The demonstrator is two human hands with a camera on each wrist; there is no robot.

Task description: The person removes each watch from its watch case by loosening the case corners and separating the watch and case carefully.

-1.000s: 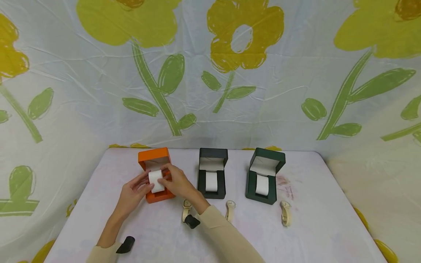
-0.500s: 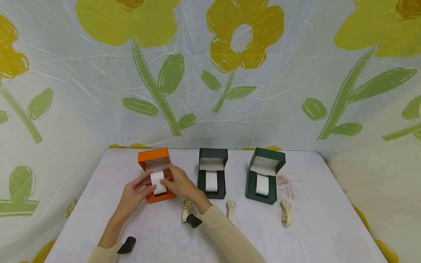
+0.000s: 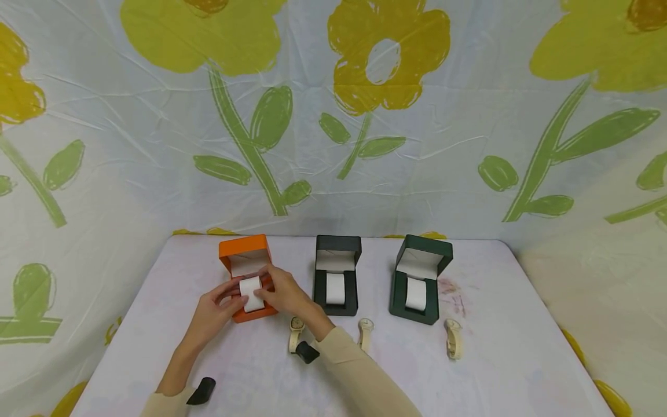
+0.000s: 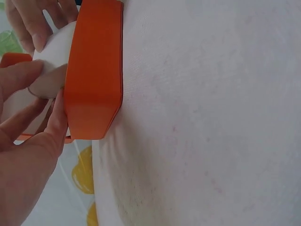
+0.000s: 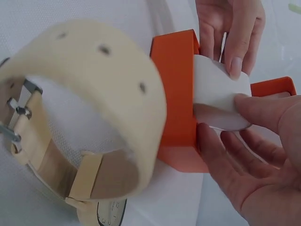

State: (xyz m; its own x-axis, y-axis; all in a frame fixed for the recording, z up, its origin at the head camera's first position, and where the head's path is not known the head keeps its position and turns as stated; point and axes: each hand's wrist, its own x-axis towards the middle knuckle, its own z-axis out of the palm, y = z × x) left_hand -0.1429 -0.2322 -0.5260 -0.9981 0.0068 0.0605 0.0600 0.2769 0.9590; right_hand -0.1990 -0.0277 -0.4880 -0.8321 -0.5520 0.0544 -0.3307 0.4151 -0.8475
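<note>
In the head view my left hand (image 3: 211,313) and right hand (image 3: 283,292) hold a white watch cushion (image 3: 251,293) between them at the orange watch box (image 3: 244,246), whose lid stands up. The right wrist view shows the right thumb and fingers pinching the cushion (image 5: 218,84) from one end, its lower part behind the box wall (image 5: 174,89). From the left wrist, my left thumb and fingers (image 4: 28,155) grip its other end. Below the right wrist lies a cream-strapped watch (image 3: 296,335), its strap (image 5: 113,61) large in the right wrist view.
A black watch box (image 3: 336,289) and a dark green one (image 3: 416,289) stand lid-up to the right, each with a white cushion inside. Two more cream watches lie on the table, one (image 3: 365,333) partly behind the right sleeve (image 3: 359,365), another (image 3: 453,339) farther right.
The white cushion has shifted slightly right and down toward the front of the orange box, with both hands moving along. Boxes and watches have not moved.
</note>
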